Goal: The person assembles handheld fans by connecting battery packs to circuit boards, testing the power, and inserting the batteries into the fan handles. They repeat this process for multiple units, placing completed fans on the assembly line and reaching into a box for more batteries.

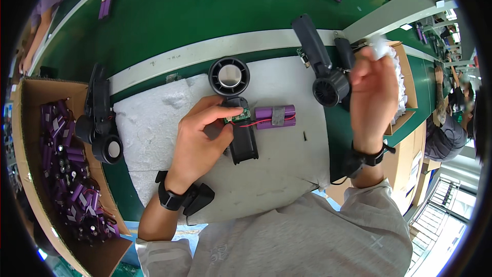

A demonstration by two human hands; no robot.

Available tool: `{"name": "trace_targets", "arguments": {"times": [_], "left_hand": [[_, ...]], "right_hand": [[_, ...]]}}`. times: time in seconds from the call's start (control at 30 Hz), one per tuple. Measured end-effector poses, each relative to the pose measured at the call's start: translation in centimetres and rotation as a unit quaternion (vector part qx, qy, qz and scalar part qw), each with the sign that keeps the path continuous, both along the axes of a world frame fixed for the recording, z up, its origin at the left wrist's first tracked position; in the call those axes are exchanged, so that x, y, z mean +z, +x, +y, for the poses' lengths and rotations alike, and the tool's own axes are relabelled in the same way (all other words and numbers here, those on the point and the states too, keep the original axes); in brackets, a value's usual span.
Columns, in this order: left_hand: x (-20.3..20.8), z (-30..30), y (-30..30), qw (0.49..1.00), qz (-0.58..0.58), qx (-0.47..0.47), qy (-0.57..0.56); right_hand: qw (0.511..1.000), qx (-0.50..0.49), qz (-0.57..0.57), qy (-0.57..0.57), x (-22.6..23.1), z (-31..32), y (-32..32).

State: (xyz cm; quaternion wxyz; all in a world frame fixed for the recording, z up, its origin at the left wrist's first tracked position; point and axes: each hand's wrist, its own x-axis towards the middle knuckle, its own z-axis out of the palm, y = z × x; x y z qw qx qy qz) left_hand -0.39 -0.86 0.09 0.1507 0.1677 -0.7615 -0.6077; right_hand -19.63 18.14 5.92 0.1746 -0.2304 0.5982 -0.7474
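Observation:
On the white foam pad lies a dark handheld fan with its handle housing uncovered. My left hand grips it, index finger on the small green circuit board and thumb along the handle's side. A taped pair of purple battery cells rests right of the handle, with red wire running to the board. My right hand is raised beside a carton at the right, fingers pinched on a small white piece, smeared by motion. The fan's round head points away from me.
At the left stands a cardboard box of purple cells. More fans lie beside the pad, at left and right. The right-hand carton contains white pieces. Fan parts sit on the green conveyor belt behind a pale rail.

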Motion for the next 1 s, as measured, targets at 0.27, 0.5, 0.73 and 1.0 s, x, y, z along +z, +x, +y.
{"name": "trace_targets", "arguments": {"times": [0.27,0.5,0.73,1.0], "left_hand": [[-0.5,-0.1,-0.1,1.000,0.006,0.003,0.020],[-0.1,-0.1,-0.5,1.000,0.022,0.005,0.001],[-0.2,0.1,-0.5,0.998,0.025,0.018,-0.057],[0.8,-0.1,-0.3,0.991,-0.001,-0.010,-0.134]], "right_hand": [[0.880,0.152,0.416,0.171,-3.1,-2.8,3.8],[0.844,0.240,0.426,0.222,-4.5,-3.1,3.3],[0.871,0.343,0.248,0.249,-2.4,-1.9,3.9],[0.836,0.485,-0.111,0.230,-1.2,-1.3,2.3]]}}
